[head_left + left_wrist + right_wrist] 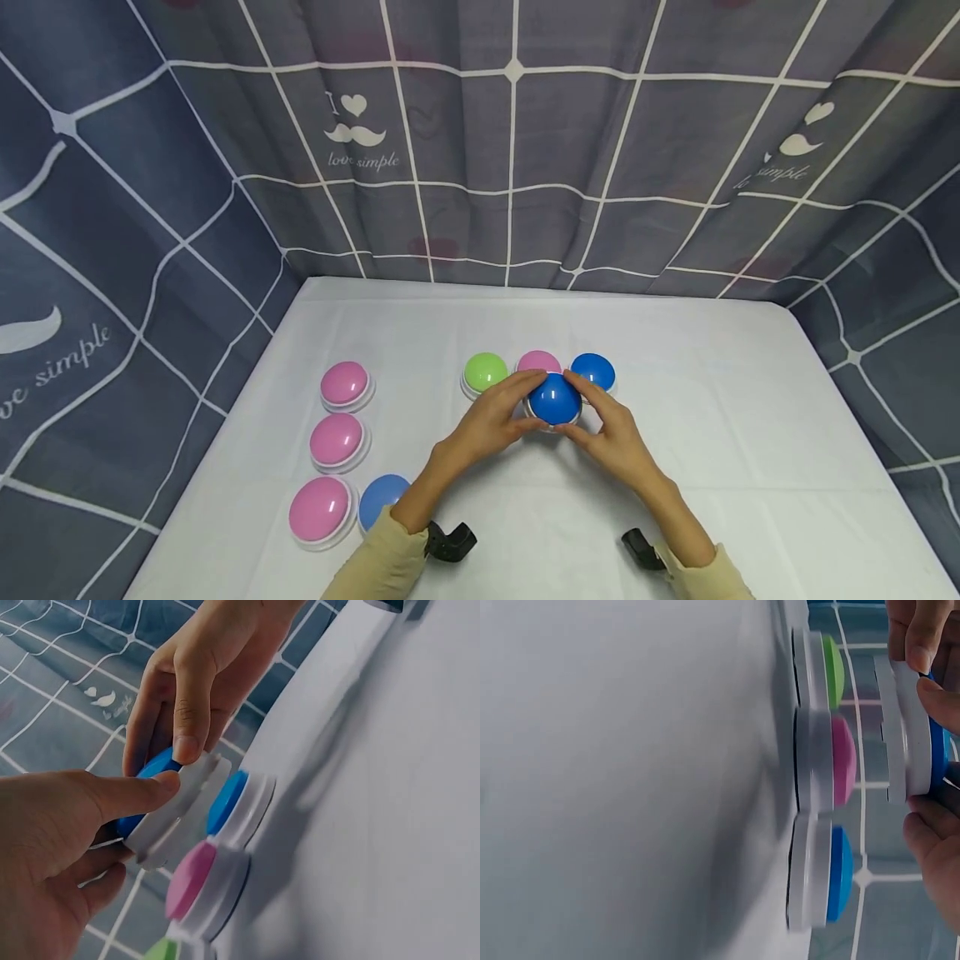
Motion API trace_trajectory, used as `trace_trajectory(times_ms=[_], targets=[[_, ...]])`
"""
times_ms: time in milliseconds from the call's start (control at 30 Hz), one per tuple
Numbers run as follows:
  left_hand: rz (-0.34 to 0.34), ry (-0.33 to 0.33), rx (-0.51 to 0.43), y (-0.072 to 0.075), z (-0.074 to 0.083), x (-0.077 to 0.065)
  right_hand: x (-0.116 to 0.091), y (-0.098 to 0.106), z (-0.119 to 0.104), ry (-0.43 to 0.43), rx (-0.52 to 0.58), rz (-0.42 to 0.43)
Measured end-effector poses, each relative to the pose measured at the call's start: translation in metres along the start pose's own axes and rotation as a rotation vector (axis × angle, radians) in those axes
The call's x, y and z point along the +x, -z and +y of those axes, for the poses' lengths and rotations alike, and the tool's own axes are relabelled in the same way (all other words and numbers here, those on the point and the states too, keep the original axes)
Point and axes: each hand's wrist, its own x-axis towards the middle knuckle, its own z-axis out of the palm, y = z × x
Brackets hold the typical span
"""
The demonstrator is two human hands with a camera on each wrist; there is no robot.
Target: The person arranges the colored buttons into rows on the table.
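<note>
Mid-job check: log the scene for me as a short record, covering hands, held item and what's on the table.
Held button: blue dome, white base, raised off the table
Left hand: grips its left side
Right hand: grips its right side
Row, left to right: green button, pink button, blue button
Left column: three pink buttons
Beside nearest pink: another blue button, partly hidden by the left arm

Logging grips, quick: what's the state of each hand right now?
Left hand: holding one side of the raised blue button.
Right hand: holding the other side of that same button.
</note>
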Motion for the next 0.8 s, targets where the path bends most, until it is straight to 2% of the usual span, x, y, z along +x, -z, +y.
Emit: trace_trajectory(times_ms=[300,500,800], targets=[[-0.047,-0.048,0.001,-0.022,0.006,0.020,-0.015,0.022,0.010,-0.045,-0.097,0.053],[-0.080,-0.047,0.019,-0.033,0.012,0.036,-0.020,0.036,0.017,-0.021,-0.101,0.093],[-0.107,-0.070,-0.010,-0.049,0.021,0.058,-0.028,0.054,0.029,-0.056,-0.132,0.131]])
